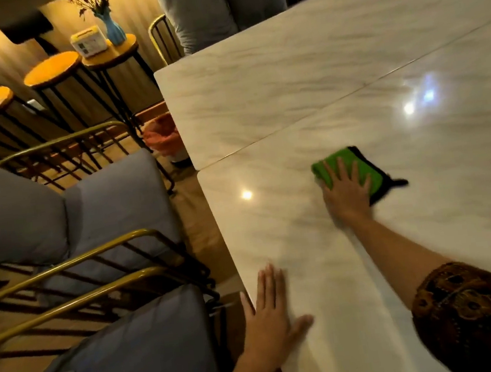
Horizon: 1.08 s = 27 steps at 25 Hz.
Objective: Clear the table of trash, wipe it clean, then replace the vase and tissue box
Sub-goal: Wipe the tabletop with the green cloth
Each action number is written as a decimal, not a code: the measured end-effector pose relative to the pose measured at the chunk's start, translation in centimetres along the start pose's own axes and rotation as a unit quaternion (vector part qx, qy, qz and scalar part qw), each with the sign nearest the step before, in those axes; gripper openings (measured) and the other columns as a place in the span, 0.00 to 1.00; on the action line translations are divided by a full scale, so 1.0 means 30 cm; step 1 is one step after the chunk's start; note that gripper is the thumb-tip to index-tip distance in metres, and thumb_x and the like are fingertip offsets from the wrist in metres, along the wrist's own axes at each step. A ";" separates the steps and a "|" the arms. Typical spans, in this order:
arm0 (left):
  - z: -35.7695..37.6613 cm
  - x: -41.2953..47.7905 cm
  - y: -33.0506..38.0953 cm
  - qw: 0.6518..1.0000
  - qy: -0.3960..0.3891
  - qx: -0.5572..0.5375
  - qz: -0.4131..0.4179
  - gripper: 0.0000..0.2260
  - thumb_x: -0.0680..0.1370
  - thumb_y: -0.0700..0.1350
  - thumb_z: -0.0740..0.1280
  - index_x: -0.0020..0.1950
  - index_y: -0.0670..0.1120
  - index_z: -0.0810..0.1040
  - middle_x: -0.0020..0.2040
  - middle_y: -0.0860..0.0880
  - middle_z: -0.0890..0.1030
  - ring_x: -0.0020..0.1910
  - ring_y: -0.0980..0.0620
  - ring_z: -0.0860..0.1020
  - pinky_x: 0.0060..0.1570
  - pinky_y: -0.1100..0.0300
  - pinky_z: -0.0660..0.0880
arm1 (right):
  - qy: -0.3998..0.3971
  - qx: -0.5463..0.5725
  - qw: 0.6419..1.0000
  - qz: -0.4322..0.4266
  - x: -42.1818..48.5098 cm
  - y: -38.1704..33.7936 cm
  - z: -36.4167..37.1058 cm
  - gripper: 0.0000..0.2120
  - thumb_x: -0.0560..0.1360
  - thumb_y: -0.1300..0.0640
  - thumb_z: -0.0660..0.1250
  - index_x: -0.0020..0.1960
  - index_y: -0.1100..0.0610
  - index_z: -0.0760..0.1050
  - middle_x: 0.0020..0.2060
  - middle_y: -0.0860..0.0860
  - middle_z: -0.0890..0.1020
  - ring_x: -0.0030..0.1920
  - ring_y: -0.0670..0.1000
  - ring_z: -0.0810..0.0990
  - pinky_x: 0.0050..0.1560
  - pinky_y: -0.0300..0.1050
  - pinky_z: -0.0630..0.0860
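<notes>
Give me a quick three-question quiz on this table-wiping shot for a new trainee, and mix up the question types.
1. True or false: the right hand presses flat on the green cloth lying on the marble table.
2. Multiple choice: the blue vase and tissue box stand on A) the table, B) a round stool, C) a cushioned chair.
3. Short answer: which hand lies flat on the bare tabletop, holding nothing?

Key: 1 true; 2 B; 3 the left hand.
</notes>
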<state>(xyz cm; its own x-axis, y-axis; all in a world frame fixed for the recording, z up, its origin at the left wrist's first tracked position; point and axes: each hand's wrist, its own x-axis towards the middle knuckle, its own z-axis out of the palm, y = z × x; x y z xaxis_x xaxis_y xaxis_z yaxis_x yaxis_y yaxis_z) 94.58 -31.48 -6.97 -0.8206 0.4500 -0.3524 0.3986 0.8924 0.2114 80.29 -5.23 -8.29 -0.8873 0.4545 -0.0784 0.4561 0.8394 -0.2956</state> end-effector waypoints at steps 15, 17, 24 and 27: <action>0.000 -0.106 0.060 0.995 -0.064 -0.015 -0.069 0.51 0.62 0.78 0.43 0.72 0.51 0.26 0.72 0.52 0.25 0.72 0.51 0.28 0.71 0.34 0.39 | -0.089 -0.044 0.970 -0.222 -0.263 -0.042 0.028 0.24 0.81 0.42 0.51 0.76 0.39 0.52 0.78 0.46 0.49 0.77 0.54 0.46 0.73 0.57 0.42; 0.035 -0.180 0.091 0.993 -0.061 -0.037 -0.092 0.49 0.66 0.77 0.44 0.71 0.49 0.24 0.71 0.51 0.24 0.72 0.50 0.26 0.71 0.34 0.38 | -0.052 -0.024 0.990 -0.128 -0.286 0.095 -0.014 0.24 0.81 0.41 0.50 0.76 0.38 0.51 0.78 0.46 0.49 0.77 0.55 0.47 0.73 0.58 0.43; 0.032 -0.241 0.130 0.985 -0.116 -0.023 -0.122 0.57 0.61 0.80 0.48 0.70 0.44 0.23 0.72 0.47 0.24 0.72 0.48 0.26 0.70 0.32 0.38 | -0.053 -0.030 0.990 -0.127 -0.689 -0.038 0.069 0.29 0.75 0.43 0.45 0.74 0.45 0.63 0.75 0.54 0.62 0.73 0.64 0.60 0.69 0.69 0.55; 0.007 -0.237 0.143 0.981 -0.151 -0.009 -0.123 0.63 0.52 0.83 0.46 0.68 0.44 0.22 0.72 0.46 0.24 0.71 0.48 0.25 0.69 0.31 0.39 | -0.123 -0.055 0.956 -0.260 -0.769 -0.020 0.051 0.27 0.75 0.39 0.46 0.73 0.39 0.61 0.74 0.50 0.64 0.72 0.60 0.64 0.67 0.64 0.61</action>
<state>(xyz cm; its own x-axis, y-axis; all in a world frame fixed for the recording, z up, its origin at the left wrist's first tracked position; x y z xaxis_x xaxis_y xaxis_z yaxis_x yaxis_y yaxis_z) 102.22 -30.85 -3.76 -0.7313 0.2120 -0.6483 0.1930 0.9759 0.1015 100.38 -16.66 -7.77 -0.9790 -0.1058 -0.1745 -0.0590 0.9654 -0.2542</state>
